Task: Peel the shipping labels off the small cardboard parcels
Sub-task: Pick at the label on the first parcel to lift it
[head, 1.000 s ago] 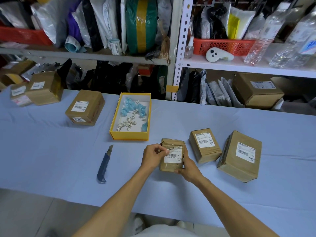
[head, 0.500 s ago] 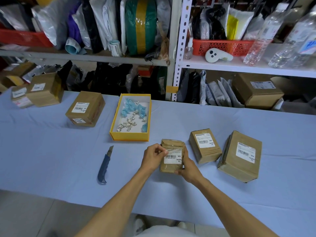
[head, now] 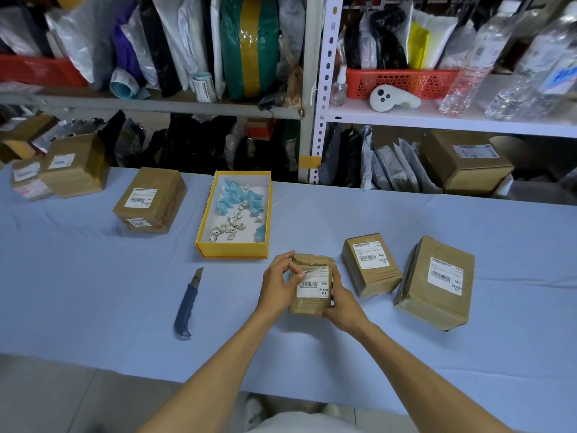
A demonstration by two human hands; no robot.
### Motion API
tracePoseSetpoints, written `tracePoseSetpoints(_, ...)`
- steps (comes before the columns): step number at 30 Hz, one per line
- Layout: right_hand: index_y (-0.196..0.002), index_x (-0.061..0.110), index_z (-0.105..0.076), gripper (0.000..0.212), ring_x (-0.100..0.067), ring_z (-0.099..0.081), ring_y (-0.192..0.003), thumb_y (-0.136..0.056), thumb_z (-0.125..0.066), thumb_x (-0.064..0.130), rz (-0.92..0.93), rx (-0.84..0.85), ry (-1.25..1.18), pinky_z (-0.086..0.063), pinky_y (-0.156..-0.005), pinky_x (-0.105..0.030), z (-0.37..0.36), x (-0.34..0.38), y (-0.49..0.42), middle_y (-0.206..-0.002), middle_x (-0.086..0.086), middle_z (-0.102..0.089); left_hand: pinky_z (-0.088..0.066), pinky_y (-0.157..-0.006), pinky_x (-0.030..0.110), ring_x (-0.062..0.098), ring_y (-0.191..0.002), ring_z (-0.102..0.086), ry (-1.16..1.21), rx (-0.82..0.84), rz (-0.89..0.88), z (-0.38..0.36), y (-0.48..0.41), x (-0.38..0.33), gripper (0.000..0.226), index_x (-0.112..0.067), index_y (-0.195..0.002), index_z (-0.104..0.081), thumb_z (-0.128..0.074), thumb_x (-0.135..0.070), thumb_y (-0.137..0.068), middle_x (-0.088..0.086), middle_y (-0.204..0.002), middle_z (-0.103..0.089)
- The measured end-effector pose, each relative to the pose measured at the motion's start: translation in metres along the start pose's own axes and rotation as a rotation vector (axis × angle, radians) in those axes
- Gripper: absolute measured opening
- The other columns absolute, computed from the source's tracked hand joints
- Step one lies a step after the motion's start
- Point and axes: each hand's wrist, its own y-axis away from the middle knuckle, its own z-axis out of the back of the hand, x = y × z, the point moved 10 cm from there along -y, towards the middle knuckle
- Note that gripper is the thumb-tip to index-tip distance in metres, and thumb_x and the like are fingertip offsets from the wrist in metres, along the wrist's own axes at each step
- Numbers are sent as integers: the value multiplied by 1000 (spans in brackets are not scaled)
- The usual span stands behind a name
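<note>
Pinching the shipping label (head: 313, 286) by its lifted corner, the left hand (head: 278, 287) faced thin, probably tear-prone paper; the right hand (head: 345, 309) clasped the light, stiff cardboard parcel (head: 312, 261)

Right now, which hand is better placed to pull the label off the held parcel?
The left hand: its fingers pinch the lifted top corner of the label, while the right hand grips the parcel and steadies it.

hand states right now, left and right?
Left hand: pinches the lifted corner of the shipping label.
Right hand: grips the small parcel on its right side.
</note>
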Motion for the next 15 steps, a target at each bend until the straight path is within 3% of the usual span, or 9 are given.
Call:
tracePoseSetpoints(3, -153, 21, 9, 112, -10, -62, -104, -78, -73, 5, -24, 14, -23, -54, -75, -17, -1, -2, 0, -128, 1, -59, -40, -105, 23, 14, -124, -53, -20, 14, 3, -1, -1, 2, 23, -19, -70, -59, -70, -1, -81, 5, -136, -54)
tracePoseSetpoints(6, -152, 22, -8, 81, 0, -66, -84, -91, -59, 4, -46, 11, -73, -54, -60, -15, -3, -6, -2, -117, 2, -63, -39, -101, 16, 14, -125, -53, -15, 13, 17, -2, -1, 4, 20, -16, -71, -59, -69, -1, -82, 5, -137, -53)
tracePoseSetpoints(10, -151, 23, -9, 105, -21, -61, -112, -73, -76, 2, -47, 6, -23, -53, -95, -39, 1, -4, -4, -133, -12, -55, -40, -103, 22, 16, -127, -52, 0, 23, 48, -1, -2, 8, 25, -18, -69, -58, -67, 0, -82, 6, -140, -52)
tracePoseSetpoints(15, -151, 19, -12, 107, -24, -59, -116, -70, -79, 1, -34, 17, -16, -50, -99, -38, 2, -3, -6, -134, -13, -54, -39, -104, 22, 18, -135, -45, 26, 32, 106, -4, -3, 8, 22, -15, -71, -57, -66, 1, -83, 12, -144, -49)
